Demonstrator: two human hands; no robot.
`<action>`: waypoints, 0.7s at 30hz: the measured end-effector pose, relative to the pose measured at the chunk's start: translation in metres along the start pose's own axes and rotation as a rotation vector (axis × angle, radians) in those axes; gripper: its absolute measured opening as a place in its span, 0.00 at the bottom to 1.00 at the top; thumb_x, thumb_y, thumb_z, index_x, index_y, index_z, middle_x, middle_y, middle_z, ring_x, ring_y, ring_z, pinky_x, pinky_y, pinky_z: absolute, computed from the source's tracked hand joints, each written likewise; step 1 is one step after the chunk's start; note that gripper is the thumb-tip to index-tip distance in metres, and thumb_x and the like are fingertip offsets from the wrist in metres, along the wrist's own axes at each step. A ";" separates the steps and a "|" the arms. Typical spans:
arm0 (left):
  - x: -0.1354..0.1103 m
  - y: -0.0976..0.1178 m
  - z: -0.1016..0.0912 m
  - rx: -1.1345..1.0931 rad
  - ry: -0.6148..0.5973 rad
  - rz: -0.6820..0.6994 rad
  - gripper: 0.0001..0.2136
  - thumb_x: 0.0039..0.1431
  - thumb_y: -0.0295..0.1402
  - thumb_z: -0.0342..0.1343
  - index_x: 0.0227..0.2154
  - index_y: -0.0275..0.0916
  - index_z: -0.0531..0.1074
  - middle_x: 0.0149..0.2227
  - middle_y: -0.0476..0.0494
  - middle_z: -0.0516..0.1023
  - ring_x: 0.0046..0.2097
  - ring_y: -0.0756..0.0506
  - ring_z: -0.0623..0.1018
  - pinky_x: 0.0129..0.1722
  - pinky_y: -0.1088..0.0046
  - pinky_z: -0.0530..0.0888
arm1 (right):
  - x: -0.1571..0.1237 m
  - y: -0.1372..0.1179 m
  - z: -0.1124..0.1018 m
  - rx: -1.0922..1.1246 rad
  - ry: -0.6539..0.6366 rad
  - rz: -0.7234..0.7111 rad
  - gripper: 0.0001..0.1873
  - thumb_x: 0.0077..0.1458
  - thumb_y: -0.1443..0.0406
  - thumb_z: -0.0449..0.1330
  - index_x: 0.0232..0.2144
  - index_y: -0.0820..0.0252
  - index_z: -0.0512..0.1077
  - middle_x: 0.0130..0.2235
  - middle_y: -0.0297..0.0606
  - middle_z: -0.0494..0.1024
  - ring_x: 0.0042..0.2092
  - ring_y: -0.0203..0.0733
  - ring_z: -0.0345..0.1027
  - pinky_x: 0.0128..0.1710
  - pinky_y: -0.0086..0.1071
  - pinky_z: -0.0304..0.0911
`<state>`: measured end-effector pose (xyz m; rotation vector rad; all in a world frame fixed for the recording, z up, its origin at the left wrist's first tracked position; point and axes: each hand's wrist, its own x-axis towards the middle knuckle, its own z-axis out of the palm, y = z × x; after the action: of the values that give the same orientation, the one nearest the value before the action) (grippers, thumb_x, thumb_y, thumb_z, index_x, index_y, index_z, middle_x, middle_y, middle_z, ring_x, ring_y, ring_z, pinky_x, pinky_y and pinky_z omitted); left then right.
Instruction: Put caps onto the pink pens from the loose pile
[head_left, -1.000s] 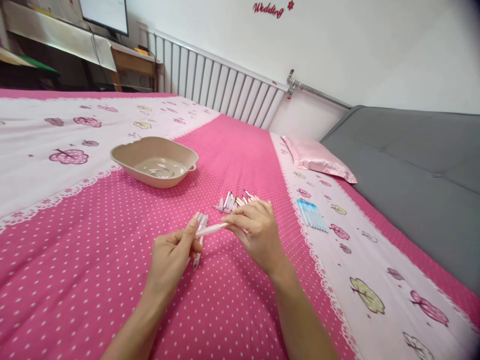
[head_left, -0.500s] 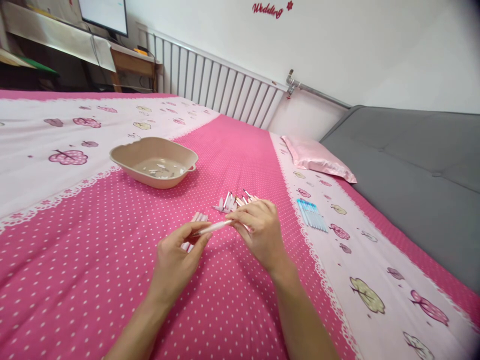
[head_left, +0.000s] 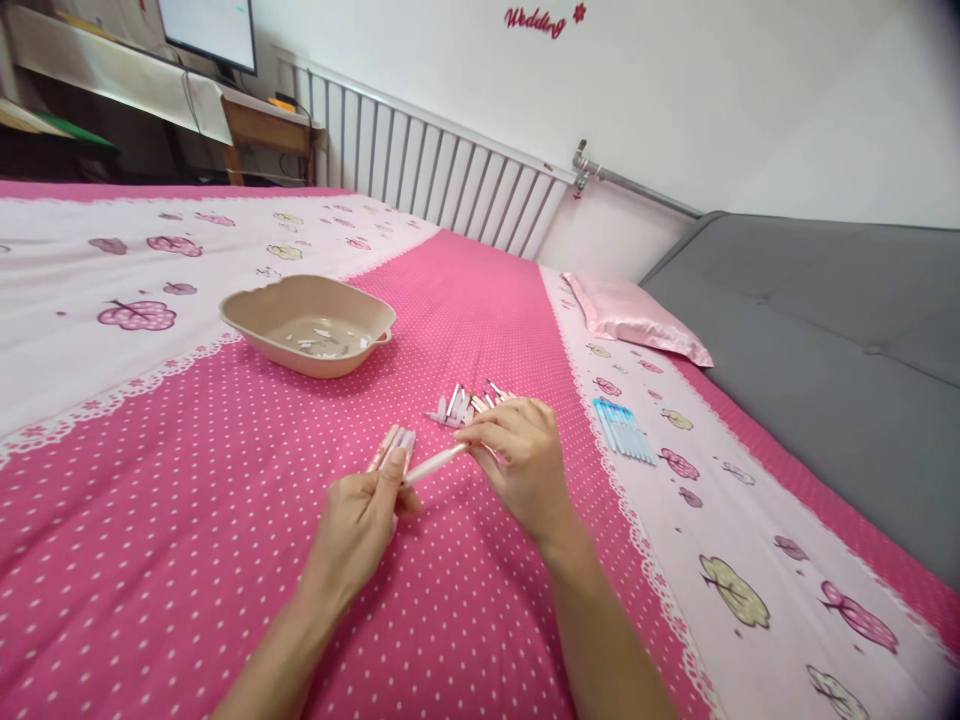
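Observation:
My left hand (head_left: 358, 522) is closed round a small bundle of pale pink pens (head_left: 391, 447) that stick up past its fingers. My right hand (head_left: 519, 462) pinches one end of a single pink pen (head_left: 437, 461), whose other end meets the left fingers. Both hands hover low over the pink dotted bedspread (head_left: 187, 500). Just behind the right hand lies a heap of pen parts (head_left: 466, 401).
A beige basin (head_left: 309, 324) holding small white pieces stands to the far left on the bed. A pack of blue refills (head_left: 624, 431) lies to the right, with a pink pillow (head_left: 634, 316) beyond. A grey sofa (head_left: 825, 350) borders the right side.
The single pen has come down from level to slanting, its left end now against the left fingers. The left hand has turned so the bundle points up and away.

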<state>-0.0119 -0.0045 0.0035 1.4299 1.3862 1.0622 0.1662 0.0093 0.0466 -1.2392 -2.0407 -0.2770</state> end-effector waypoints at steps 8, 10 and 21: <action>0.001 0.005 0.002 -0.076 0.086 0.131 0.15 0.46 0.39 0.61 0.37 0.39 0.74 0.32 0.44 0.78 0.32 0.46 0.76 0.31 0.72 0.71 | 0.000 -0.001 0.000 -0.016 -0.007 0.056 0.03 0.51 0.66 0.62 0.30 0.52 0.75 0.31 0.30 0.78 0.39 0.41 0.66 0.47 0.40 0.51; 0.000 0.007 0.001 -0.054 0.110 0.137 0.12 0.48 0.40 0.59 0.34 0.39 0.75 0.30 0.45 0.78 0.31 0.47 0.75 0.29 0.74 0.70 | 0.000 -0.001 -0.001 -0.013 -0.013 0.062 0.03 0.51 0.66 0.62 0.31 0.52 0.75 0.32 0.30 0.78 0.39 0.41 0.66 0.47 0.41 0.52; -0.001 0.005 -0.001 -0.046 0.020 0.057 0.19 0.54 0.47 0.50 0.19 0.37 0.70 0.17 0.50 0.68 0.18 0.52 0.65 0.18 0.77 0.60 | 0.001 0.000 -0.002 -0.018 0.010 0.054 0.04 0.51 0.67 0.62 0.30 0.52 0.75 0.32 0.31 0.79 0.39 0.42 0.66 0.46 0.40 0.52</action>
<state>-0.0119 -0.0055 0.0084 1.4355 1.3338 1.1408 0.1669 0.0088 0.0483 -1.2992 -1.9965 -0.2757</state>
